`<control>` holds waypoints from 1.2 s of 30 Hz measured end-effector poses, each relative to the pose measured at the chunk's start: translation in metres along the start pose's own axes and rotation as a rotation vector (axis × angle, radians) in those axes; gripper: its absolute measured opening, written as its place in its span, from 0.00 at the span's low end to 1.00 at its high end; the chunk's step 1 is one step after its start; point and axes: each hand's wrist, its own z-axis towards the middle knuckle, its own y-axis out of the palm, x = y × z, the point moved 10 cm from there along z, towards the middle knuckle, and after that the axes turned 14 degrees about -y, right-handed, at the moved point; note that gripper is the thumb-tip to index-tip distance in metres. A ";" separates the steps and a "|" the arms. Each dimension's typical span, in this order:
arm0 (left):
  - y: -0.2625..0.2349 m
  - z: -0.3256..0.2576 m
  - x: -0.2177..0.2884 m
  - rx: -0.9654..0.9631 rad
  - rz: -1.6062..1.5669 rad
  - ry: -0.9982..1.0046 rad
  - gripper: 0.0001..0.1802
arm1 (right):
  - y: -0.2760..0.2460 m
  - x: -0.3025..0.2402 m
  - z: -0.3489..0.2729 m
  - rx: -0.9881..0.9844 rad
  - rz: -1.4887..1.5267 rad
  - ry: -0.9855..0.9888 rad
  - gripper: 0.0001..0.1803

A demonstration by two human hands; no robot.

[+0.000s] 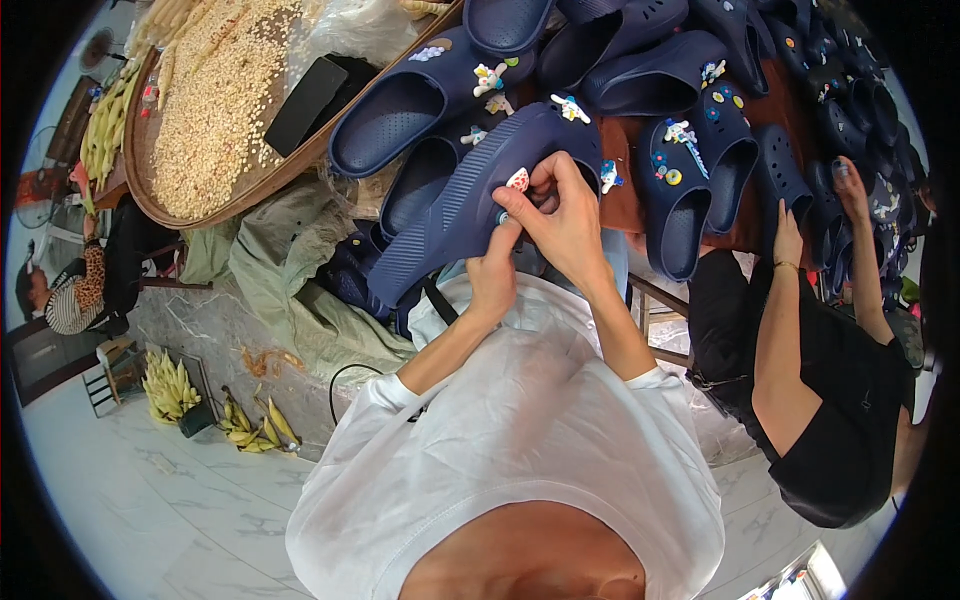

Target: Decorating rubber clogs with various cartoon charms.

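Observation:
I hold a navy foam clog [450, 215] tilted, sole side toward me, above my chest. My left hand [493, 275] grips its lower edge from below. My right hand [565, 220] rests on the upper part, with thumb and fingers pinched at a small red-and-white charm [518, 180] on the clog. More small charms [572, 108] stick out near its top. Behind it lie several more navy clogs [400, 115], some decorated with coloured charms.
A person in black stands at the right, their hands [788, 240] on the clogs on a brown table [622, 205]. At upper left are a round woven tray of corn kernels [215, 110] bearing a flat black object [305, 105], a green cloth [290, 280], and bananas [250, 425] on the floor.

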 end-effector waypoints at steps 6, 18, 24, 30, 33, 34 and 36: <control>-0.010 0.014 -0.012 0.056 -0.181 -0.090 0.26 | 0.007 0.012 -0.006 0.006 0.033 -0.009 0.24; 0.001 0.008 -0.002 0.042 -0.128 0.011 0.32 | 0.010 -0.028 -0.001 0.113 -0.445 -0.451 0.09; 0.001 0.005 -0.009 0.052 -0.153 -0.022 0.31 | 0.007 -0.021 -0.004 0.161 -0.375 -0.446 0.05; -0.003 0.009 -0.005 0.122 -0.202 -0.033 0.33 | -0.012 0.007 -0.002 0.222 -0.228 -0.232 0.05; -0.003 0.009 0.000 0.129 -0.238 -0.110 0.35 | -0.018 0.010 -0.003 0.229 -0.179 -0.197 0.08; -0.004 0.008 -0.002 0.141 -0.252 -0.147 0.35 | -0.021 0.011 -0.004 0.248 -0.134 -0.161 0.10; -0.008 0.008 -0.004 0.156 -0.269 -0.180 0.36 | -0.039 0.033 -0.011 0.341 -0.091 -0.068 0.10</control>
